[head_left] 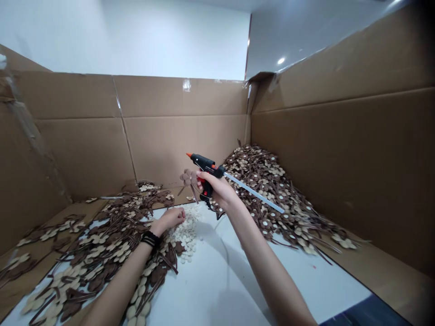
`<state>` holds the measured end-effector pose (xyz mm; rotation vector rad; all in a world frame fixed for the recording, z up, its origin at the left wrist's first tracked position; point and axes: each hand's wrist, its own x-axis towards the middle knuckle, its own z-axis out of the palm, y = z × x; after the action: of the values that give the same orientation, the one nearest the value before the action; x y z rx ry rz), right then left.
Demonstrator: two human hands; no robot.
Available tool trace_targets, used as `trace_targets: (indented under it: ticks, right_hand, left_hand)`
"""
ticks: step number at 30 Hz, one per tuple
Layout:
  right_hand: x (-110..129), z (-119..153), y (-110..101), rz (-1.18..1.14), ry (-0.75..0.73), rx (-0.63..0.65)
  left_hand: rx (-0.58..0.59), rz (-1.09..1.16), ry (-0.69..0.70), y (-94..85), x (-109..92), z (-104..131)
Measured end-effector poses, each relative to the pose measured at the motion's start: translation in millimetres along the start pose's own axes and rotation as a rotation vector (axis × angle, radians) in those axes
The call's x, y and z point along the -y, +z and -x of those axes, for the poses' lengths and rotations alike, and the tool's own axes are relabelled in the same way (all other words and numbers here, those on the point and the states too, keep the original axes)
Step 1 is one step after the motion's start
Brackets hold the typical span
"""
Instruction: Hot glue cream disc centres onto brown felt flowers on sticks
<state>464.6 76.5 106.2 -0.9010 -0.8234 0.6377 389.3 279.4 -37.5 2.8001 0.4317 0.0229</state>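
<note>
My right hand (pixel 218 188) is wrapped round the grip of a black and red hot glue gun (pixel 203 162), its orange nozzle pointing up and to the left. A long translucent glue stick (pixel 254 192) sticks out of its back end. A brown flower-shaped piece (pixel 188 177) with a thin strip hangs beside the gun, seemingly pinched by fingers of the same hand. Lower and to the left, my left hand (pixel 170 218), with a black band at the wrist, has curled fingers over a spread of small white discs (pixel 185 233). Whatever its fingertips hold is hidden.
Brown and cream flower pieces with strips (pixel 112 244) cover the left of the white board (pixel 200 294). A taller heap of flowers, many with white centres (pixel 272 194), fills the right corner. Cardboard walls (pixel 183 136) enclose the back and both sides.
</note>
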Motion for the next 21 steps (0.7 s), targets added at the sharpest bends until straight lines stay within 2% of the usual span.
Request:
trace_targets:
  ticks: [13, 17, 21]
  right_hand:
    - [9, -1, -8, -0.023, -0.037, -0.015]
    - [8, -2, -8, -0.023, -0.024, -0.011]
    - [6, -4, -8, -0.033, -0.036, -0.02]
  left_hand:
    - [0.085, 0.123, 0.074, -3.6, 3, 2]
    - [0.054, 0.16, 0.056, -2.6, -1, 4]
    - [-0.009, 0.241, 0.068, -15.4, -5, 6]
